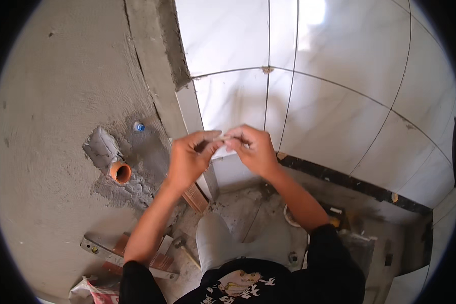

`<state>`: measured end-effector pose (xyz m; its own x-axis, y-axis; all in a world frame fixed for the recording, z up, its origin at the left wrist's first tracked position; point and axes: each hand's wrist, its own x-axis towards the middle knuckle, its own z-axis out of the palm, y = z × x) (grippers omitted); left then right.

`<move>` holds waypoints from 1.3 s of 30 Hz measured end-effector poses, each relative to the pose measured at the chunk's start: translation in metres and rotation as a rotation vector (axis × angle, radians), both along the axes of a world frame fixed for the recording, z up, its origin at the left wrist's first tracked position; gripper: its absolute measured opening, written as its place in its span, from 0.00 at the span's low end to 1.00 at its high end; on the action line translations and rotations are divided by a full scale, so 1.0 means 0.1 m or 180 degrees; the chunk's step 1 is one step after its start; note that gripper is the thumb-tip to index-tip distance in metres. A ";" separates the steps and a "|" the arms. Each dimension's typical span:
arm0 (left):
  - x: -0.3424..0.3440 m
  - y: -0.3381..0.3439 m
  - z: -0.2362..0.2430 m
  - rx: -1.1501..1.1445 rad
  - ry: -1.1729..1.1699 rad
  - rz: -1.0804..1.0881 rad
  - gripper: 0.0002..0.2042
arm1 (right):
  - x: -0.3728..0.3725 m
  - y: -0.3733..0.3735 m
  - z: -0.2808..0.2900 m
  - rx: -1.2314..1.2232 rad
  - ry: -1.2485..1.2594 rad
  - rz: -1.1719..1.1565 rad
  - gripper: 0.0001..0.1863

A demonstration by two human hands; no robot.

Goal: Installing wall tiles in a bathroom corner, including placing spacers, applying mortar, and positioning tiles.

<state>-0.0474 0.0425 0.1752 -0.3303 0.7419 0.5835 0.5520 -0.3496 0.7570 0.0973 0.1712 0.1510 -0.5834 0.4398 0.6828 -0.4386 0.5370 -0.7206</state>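
Note:
In front of the tiled wall point(334, 121), both hands come together at chest height. My left hand point(187, 157) is closed, with thumb and fingertips pinched around a small, pale, thin piece point(223, 138). From the other side my right hand point(256, 149) pinches at the same spot, its fingertips almost meeting the left ones. The fingers cover most of the piece, so its kind cannot be made out. Just behind the hands are the white tiles' lower edge and a narrow upright tile strip point(190, 109).
An orange pipe stub point(120, 173) and a blue plug point(139, 126) stick out of the grey plastered wall on the left. Below lie a spirit level point(104, 252), a hammer point(187, 252) and a red-and-white bag point(93, 291). A dark ledge point(334, 177) runs under the tiles.

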 end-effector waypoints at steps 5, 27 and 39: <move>-0.03 0.01 0.06 0.0372 -0.0793 -0.0463 0.11 | -0.04 0.05 0.08 0.0239 0.0306 -0.0159 0.06; -0.07 -0.08 -0.09 0.0421 -0.1288 -0.0753 0.03 | -0.02 -0.20 0.14 -0.0200 0.0272 -0.0018 0.11; -0.05 -0.10 -0.07 0.0773 -0.1381 -0.0641 0.05 | -0.02 -0.30 0.26 0.0006 0.0087 0.0113 0.09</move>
<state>-0.0524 0.0323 0.1680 -0.4445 0.6760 0.5878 0.1103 -0.6098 0.7848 0.0957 0.1411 0.1769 -0.5796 0.4179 0.6996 -0.4769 0.5222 -0.7070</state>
